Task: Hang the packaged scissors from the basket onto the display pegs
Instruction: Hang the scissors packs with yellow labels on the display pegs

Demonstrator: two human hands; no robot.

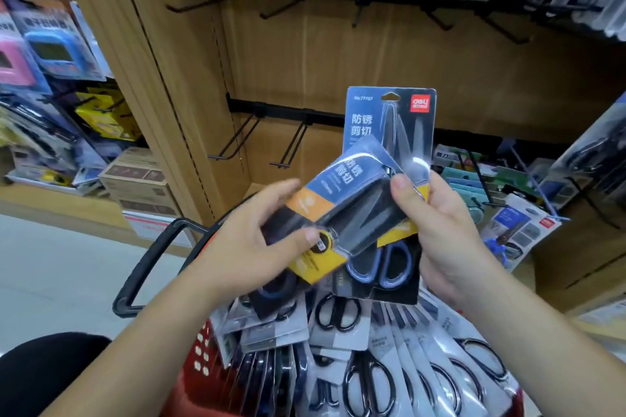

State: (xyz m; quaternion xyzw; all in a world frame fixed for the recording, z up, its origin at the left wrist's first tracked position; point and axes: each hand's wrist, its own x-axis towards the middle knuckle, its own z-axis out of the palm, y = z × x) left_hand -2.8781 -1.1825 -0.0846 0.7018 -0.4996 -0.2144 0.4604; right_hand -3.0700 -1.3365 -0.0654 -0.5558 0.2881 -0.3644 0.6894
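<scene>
— Black pegs (233, 142) are jutting bare at left, open board around them. Hands?
— The left hand (250, 247) is pinching a tilted scissors pack (340, 181) by its edges; the right hand (450, 237) is gripping an upright pack (389, 125), both hovering over the red basket (193, 389).

The left hand (250, 247) grips a tilted pack (342, 193) of scissors, thumb on its front; the pack is blurred. The right hand (450, 234) holds an upright pack (389, 125) of blue-handled scissors just behind it, thumb lying where the two packs overlap. Below both hands, a red basket (200, 366) with a black handle (142, 267) is heaped with more packaged scissors (389, 369). Beyond, black pegs (281, 8) jut from rails on a wooden back panel (338, 57), in an upper and a lower row.
</scene>
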